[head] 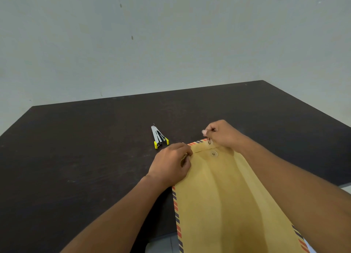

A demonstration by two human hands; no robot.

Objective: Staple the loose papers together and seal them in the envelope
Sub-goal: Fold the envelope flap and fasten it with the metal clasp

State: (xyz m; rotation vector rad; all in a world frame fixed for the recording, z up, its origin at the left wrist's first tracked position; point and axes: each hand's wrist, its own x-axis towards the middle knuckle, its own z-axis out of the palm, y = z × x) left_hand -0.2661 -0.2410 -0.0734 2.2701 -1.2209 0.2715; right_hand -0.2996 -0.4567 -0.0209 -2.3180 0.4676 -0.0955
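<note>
A brown envelope (226, 199) with red and blue striped edges lies lengthwise on the dark table (85, 157), its flap folded down at the far end. Two round string buttons show near the flap. My left hand (171, 163) grips the envelope's left edge just below the flap. My right hand (222, 133) pinches the thin closure string at the upper button. A silver stapler (159, 137) with yellow ends lies on the table just beyond my left hand. No loose papers are visible.
A pale wall stands behind the table's far edge. The envelope's near end hangs over the table's front edge, where a light tiled floor (161, 243) shows below.
</note>
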